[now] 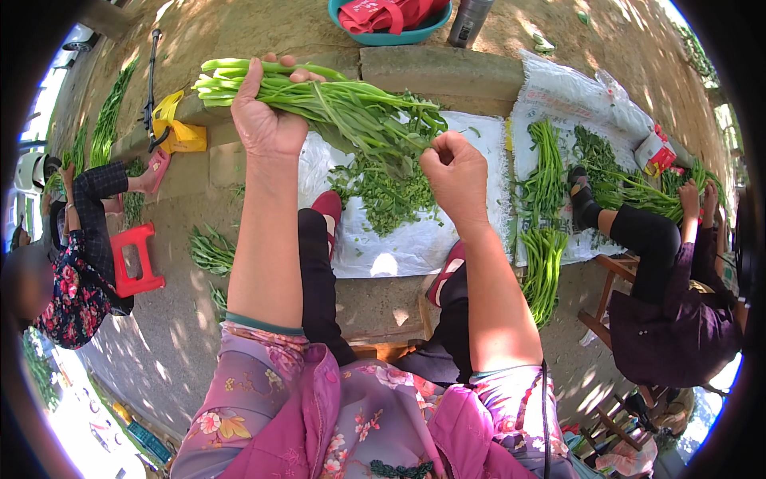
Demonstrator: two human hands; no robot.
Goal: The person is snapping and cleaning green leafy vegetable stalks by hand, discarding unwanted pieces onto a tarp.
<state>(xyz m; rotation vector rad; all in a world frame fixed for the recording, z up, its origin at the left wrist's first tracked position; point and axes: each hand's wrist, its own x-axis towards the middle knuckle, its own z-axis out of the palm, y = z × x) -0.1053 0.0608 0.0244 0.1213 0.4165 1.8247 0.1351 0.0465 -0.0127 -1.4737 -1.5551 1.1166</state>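
Note:
My left hand [271, 120] is closed round a bunch of leafy green stems [343, 100], held up in front of me. Their pale cut ends point left and the leaves droop to the right. At the leafy end my right hand [456, 172] is closed in a pinch against the leaf tips; exactly what lies between its fingers is hidden. Below the bunch, a heap of loose picked leaves [391, 203] lies on a white woven sheet [363, 259] between my feet.
More bunches of stems [544, 271] lie to the right, by a second white sheet [542, 88]. A teal basin [391, 37] and a dark tumbler [471, 22] stand beyond. People sit at both sides, the right one [678, 319] handling greens. A red stool [137, 259] is at left.

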